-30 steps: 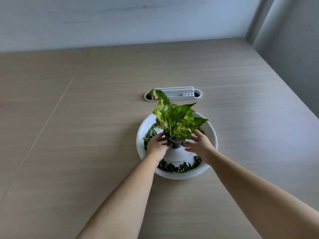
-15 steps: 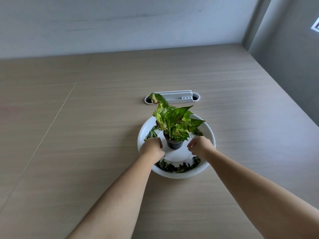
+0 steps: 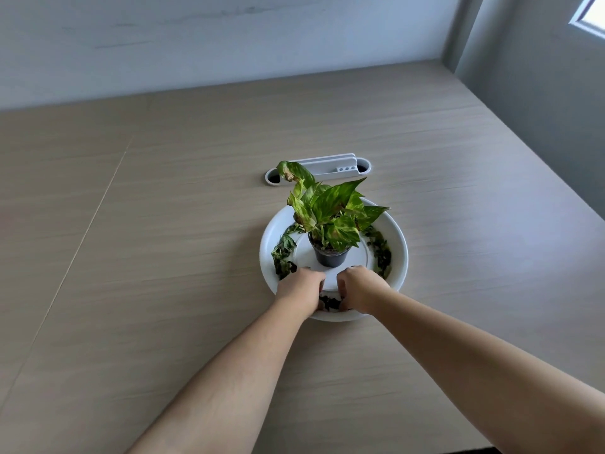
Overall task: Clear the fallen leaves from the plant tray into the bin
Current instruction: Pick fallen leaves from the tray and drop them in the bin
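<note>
A: Pale wood surface (image 3: 163,257), white tray (image 3: 401,257) centred. Where are the fallen leaves (image 3: 283,253) found?

B: Around the tray's channel, 9 through 6 to 3 o'clock. At 6 o'clock the left hand (image 3: 301,290) and right hand (image 3: 358,290) are curled into them; a grip cannot be confirmed.

A: Risk?

B: The pot (image 3: 330,257) could be tipped by a raised wrist. Scraps could be dropped in transit, no bin being seen.

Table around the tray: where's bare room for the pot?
Bare table left of the tray, out to the seam, and right of it toward the wall. Behind, the cable slot narrows it. Crowded: fallen leaves in the trough, left hand and right hand at the near rim.
</note>
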`<state>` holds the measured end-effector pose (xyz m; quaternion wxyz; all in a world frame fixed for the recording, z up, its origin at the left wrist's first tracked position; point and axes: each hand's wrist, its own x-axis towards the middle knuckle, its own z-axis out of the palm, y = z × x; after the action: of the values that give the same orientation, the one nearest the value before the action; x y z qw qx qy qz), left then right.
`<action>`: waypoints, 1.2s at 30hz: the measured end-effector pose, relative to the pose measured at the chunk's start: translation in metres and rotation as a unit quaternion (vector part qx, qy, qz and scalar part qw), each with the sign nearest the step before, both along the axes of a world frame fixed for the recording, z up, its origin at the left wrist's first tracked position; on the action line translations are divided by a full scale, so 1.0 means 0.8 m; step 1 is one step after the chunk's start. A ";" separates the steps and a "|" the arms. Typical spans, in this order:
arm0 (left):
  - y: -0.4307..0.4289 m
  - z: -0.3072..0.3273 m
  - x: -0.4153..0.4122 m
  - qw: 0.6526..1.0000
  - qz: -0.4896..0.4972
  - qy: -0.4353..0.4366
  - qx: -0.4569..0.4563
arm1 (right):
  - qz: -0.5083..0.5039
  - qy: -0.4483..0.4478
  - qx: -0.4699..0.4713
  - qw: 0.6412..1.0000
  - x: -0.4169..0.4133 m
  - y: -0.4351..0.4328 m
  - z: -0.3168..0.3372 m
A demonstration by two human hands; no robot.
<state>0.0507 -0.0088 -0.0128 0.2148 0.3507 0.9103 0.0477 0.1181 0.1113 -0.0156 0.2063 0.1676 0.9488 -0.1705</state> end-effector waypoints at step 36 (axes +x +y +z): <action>0.228 0.090 0.300 0.744 0.110 -0.582 0.309 | -0.576 0.404 -0.454 0.547 0.451 0.203 0.098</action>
<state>0.2908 0.1739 0.0595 0.5759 0.1992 0.5760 0.5448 0.4786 0.2740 0.0630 -0.2927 0.4755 0.4282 -0.7106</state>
